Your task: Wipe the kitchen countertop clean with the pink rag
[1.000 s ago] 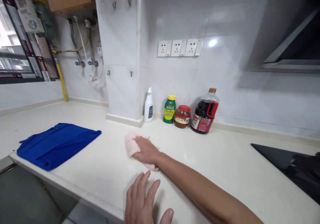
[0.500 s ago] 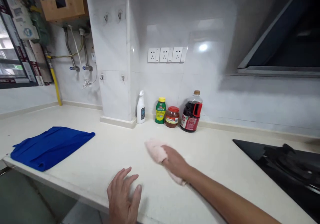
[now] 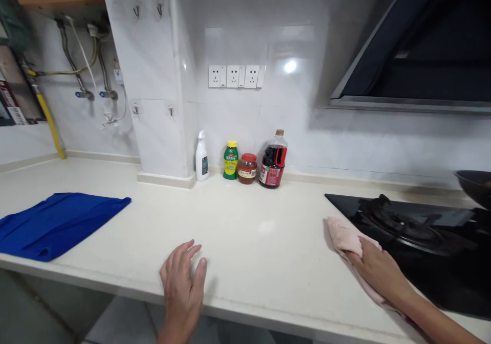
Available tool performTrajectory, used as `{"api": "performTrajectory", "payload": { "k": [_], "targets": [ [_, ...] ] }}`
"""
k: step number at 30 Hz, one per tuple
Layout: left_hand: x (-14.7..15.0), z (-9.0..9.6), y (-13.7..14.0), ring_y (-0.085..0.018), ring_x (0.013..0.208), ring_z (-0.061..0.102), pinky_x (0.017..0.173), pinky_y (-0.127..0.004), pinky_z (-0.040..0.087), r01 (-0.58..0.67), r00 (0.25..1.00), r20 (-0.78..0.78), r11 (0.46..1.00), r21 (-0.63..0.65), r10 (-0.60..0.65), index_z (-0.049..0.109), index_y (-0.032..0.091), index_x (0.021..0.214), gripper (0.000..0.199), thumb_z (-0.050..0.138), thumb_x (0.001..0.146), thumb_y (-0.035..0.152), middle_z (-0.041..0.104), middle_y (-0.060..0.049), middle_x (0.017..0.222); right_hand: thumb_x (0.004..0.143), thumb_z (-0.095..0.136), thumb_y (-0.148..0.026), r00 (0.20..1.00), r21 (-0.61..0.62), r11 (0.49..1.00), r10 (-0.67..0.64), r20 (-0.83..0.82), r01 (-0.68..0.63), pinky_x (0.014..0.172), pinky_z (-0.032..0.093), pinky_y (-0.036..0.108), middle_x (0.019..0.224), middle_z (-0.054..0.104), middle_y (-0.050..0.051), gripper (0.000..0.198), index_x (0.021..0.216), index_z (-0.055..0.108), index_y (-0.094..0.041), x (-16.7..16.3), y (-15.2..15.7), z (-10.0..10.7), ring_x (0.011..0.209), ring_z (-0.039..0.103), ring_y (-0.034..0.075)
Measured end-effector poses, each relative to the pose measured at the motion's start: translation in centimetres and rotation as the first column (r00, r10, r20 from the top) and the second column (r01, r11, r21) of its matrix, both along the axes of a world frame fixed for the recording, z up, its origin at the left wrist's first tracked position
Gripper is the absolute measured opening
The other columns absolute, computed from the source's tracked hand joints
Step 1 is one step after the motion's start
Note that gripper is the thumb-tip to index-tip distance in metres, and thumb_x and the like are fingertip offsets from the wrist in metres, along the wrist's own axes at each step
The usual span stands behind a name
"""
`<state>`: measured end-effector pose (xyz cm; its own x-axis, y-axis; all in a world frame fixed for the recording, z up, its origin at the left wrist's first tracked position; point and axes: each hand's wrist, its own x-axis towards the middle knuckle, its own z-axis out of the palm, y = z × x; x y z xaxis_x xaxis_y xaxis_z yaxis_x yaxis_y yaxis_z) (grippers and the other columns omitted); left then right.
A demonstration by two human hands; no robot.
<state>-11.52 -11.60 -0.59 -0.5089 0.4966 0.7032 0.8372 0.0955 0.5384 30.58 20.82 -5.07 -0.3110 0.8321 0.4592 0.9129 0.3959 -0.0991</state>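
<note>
My right hand (image 3: 378, 270) presses a pale pink cloth (image 3: 343, 235) onto the white countertop (image 3: 264, 262), at the left edge of the black gas stove (image 3: 433, 277). The fingers are closed over the cloth, and part of it trails under my wrist. My left hand (image 3: 182, 277) is at the counter's front edge with its fingers apart and nothing in it. Whether it touches the surface I cannot tell. A blue cloth (image 3: 61, 224) lies spread out on the counter to the left.
Against the back wall stand a white spray bottle (image 3: 201, 157), a green bottle with yellow cap (image 3: 230, 161), a red-lidded jar (image 3: 247, 169) and a large dark-liquid bottle (image 3: 273, 160). A wok (image 3: 475, 185) sits far right. The range hood (image 3: 425, 58) overhangs the stove.
My right hand has slid the pink cloth rightward across the counter to the stove's edge. The view has turned right, bringing the wok in. My left hand remains open near the front edge.
</note>
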Motion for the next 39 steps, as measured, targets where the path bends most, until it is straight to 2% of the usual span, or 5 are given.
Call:
{"api": "performTrajectory", "payload": {
  "k": [8, 14, 19, 31, 39],
  "targets": [
    [-0.3, -0.2, -0.5, -0.028, 0.130, 0.055, 0.110, -0.053, 0.038, 0.068, 0.995, 0.077, 0.997, 0.043, -0.071, 0.061, 0.025, 0.128, 0.039, 0.045, 0.099, 0.046, 0.063, -0.012, 0.136, 0.094, 0.039, -0.040, 0.958, -0.068, 0.962, 0.253, -0.131, -0.264, 0.101, 0.046, 0.049, 0.126, 0.062, 0.023, 0.049, 0.129, 0.053, -0.009, -15.8, -7.8, 3.9, 0.118, 0.058, 0.035],
    [-0.9, -0.3, -0.5, -0.031, 0.135, 0.051, 0.112, -0.057, 0.040, 0.054, 0.985, 0.153, 0.990, 0.132, -0.074, 0.061, 0.024, 0.129, 0.045, 0.050, 0.096, 0.052, 0.061, -0.014, 0.138, 0.090, 0.056, -0.035, 0.831, -0.193, 0.808, 0.544, -0.114, -0.556, 0.119, 0.033, 0.046, 0.151, 0.048, 0.018, 0.062, 0.146, 0.045, -0.011, -32.1, -17.5, 6.0, 0.141, 0.042, 0.032],
    [-2.0, 0.3, -2.2, -0.026, 0.133, 0.055, 0.113, -0.048, 0.046, 0.024, 0.950, 0.299, 0.973, 0.231, -0.094, 0.065, 0.022, 0.124, 0.042, 0.045, 0.099, 0.049, 0.061, -0.013, 0.139, 0.093, 0.055, -0.031, 0.624, -0.304, 0.563, 0.764, -0.164, -0.769, 0.124, 0.021, 0.054, 0.163, 0.027, 0.023, 0.072, 0.156, 0.030, -0.010, -36.8, -24.7, 6.3, 0.153, 0.021, 0.036],
    [0.7, -0.1, -2.7, -0.028, 0.139, 0.052, 0.122, -0.054, 0.034, 0.090, 0.959, 0.271, 0.996, 0.001, -0.087, 0.065, 0.021, 0.132, 0.054, 0.043, 0.096, 0.056, 0.062, -0.012, 0.143, 0.093, 0.055, -0.031, 0.563, -0.127, 0.549, 0.792, -0.237, -0.826, 0.125, 0.018, 0.053, 0.148, 0.050, 0.015, 0.053, 0.143, 0.045, -0.017, -28.2, -24.7, 6.5, 0.143, 0.038, 0.030],
    [9.0, -1.2, -2.3, -0.030, 0.136, 0.053, 0.117, -0.061, 0.037, 0.202, 0.960, 0.210, 0.977, -0.064, -0.185, 0.070, 0.026, 0.121, 0.043, 0.046, 0.098, 0.052, 0.064, -0.011, 0.140, 0.090, 0.039, -0.023, 0.927, -0.226, 0.910, 0.298, -0.230, -0.348, 0.122, 0.013, 0.060, 0.148, 0.054, 0.014, 0.050, 0.137, 0.053, -0.020, -7.4, -15.2, 5.1, 0.141, 0.043, 0.029]
  ]
}}
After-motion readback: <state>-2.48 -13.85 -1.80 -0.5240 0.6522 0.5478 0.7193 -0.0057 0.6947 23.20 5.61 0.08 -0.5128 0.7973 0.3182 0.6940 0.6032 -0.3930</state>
